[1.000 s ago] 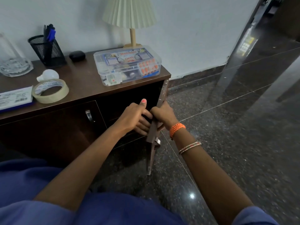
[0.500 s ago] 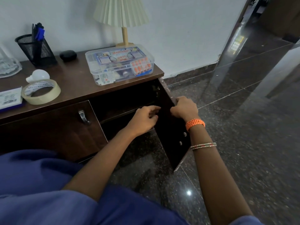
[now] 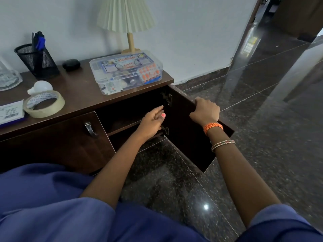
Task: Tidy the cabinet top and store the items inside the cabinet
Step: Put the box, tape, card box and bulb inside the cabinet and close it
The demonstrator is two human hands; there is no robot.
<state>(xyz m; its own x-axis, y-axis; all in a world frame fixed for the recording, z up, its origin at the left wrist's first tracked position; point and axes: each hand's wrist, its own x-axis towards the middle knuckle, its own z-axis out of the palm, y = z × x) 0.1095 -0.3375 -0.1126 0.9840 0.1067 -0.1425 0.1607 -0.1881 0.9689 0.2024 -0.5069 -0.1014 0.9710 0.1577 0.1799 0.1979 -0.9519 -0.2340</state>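
The dark wooden cabinet top [image 3: 78,88] carries a clear first-aid box [image 3: 126,73], a roll of tape [image 3: 44,104], a white light bulb [image 3: 40,86], a black mesh pen holder [image 3: 37,62], a small black case [image 3: 71,64] and a white-and-blue box [image 3: 10,113]. The right cabinet door [image 3: 188,137] stands swung wide open. My right hand [image 3: 205,110] grips its top edge. My left hand [image 3: 152,122] hovers with fingers apart in front of the dark opening, holding nothing. A shelf [image 3: 122,127] shows inside.
A lamp with a pleated shade [image 3: 125,13] stands behind the first-aid box. A glass vessel [image 3: 7,77] sits at the far left. The left cabinet door [image 3: 57,142] is closed, with a metal handle [image 3: 90,129]. Polished dark stone floor spreads to the right.
The right door has swung from half open to wide open under my right hand. My left hand has let go of the door and moved toward the opening.
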